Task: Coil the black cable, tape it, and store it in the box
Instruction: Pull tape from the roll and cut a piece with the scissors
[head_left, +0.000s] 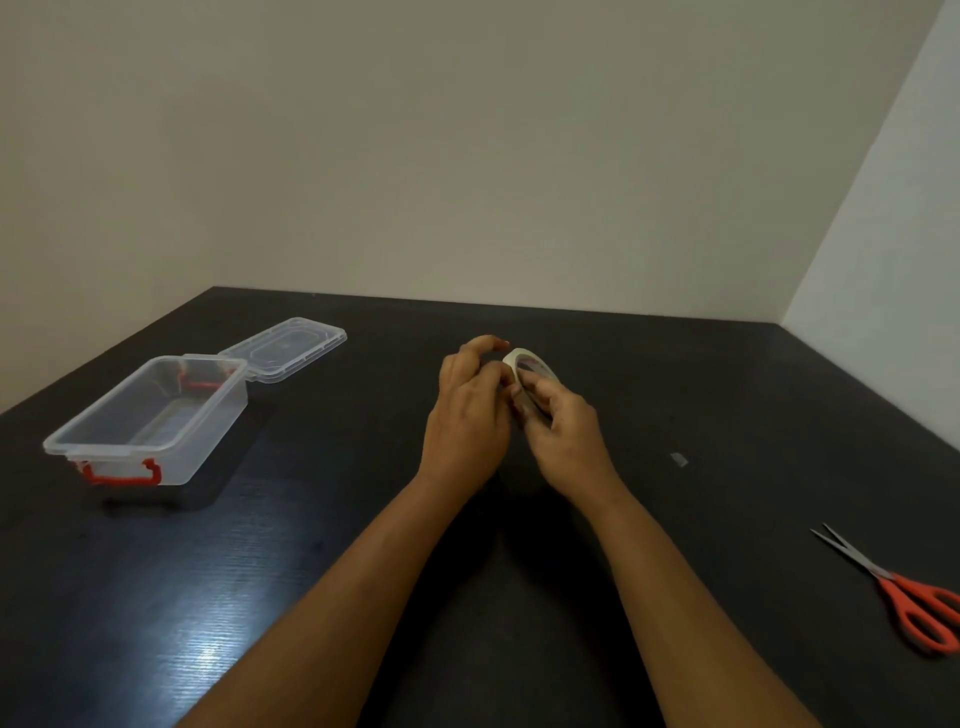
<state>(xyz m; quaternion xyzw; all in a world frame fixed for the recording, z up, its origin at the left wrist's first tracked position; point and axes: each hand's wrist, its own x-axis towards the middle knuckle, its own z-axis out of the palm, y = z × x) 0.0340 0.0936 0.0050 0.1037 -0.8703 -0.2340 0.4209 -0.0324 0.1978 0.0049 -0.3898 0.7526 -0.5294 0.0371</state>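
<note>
A roll of pale masking tape (521, 360) is held upright above the middle of the dark table. My right hand (563, 431) grips the roll from below and the right, fingers curled round its rim. My left hand (470, 410) touches the roll's left edge with thumb and fingertips, apparently pinching at the tape; the contact is partly hidden. A clear plastic box (150, 415) with red latches stands open at the left, nothing inside it. No black cable shows; the table under my hands is dark and hidden.
The box's clear lid (285, 349) lies flat behind the box. Orange-handled scissors (906, 597) lie at the right edge of the table. A small pale scrap (679, 459) lies right of my hands. Walls close the table at the back and right.
</note>
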